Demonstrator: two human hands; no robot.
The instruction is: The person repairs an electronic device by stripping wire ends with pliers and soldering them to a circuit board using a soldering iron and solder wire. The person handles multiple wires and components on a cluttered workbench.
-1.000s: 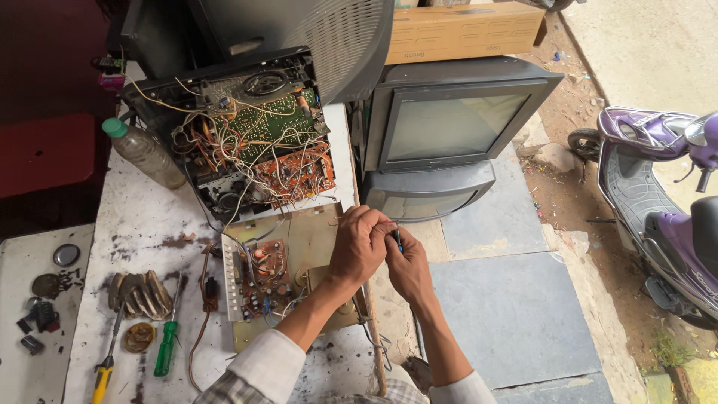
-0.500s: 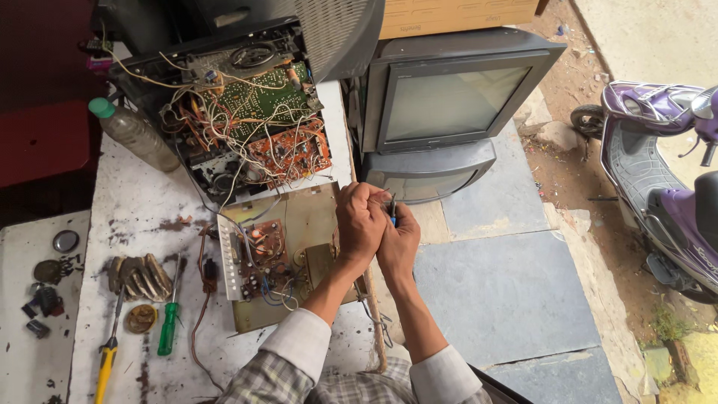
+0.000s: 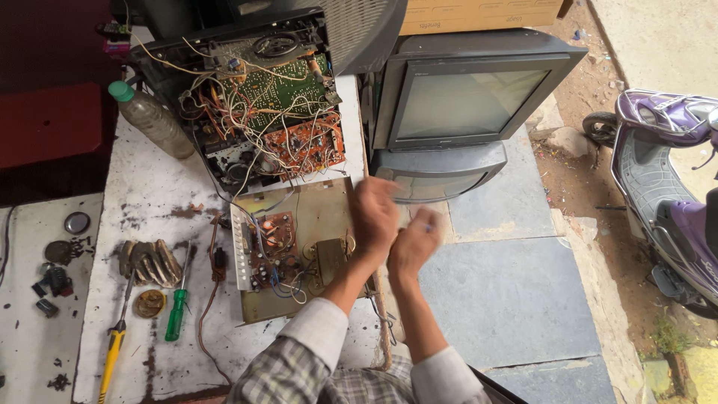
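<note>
My left hand (image 3: 375, 215) is raised and motion-blurred over the right edge of a flat amplifier chassis (image 3: 318, 213), which carries a small brown circuit board (image 3: 271, 247) and a transformer (image 3: 329, 259). My right hand (image 3: 411, 243) is just right of the left hand, past the bench edge, with its fingers curled around a small dark tool that shows only as a bluish tip. The hands are close together but apart. Beyond them stands an opened set (image 3: 280, 112) with green and orange boards and tangled wires.
On the stained white bench (image 3: 149, 217) lie a green screwdriver (image 3: 176, 313), a yellow screwdriver (image 3: 112, 353), a plastic bottle (image 3: 149, 120) and small metal parts (image 3: 149, 262). Two grey tube televisions (image 3: 464, 101) stand on the floor at right, and a purple scooter (image 3: 673, 187) is farther right.
Both hands have come apart and lifted slightly, now blurred by motion. The camera has moved closer and tilted toward the bench.
</note>
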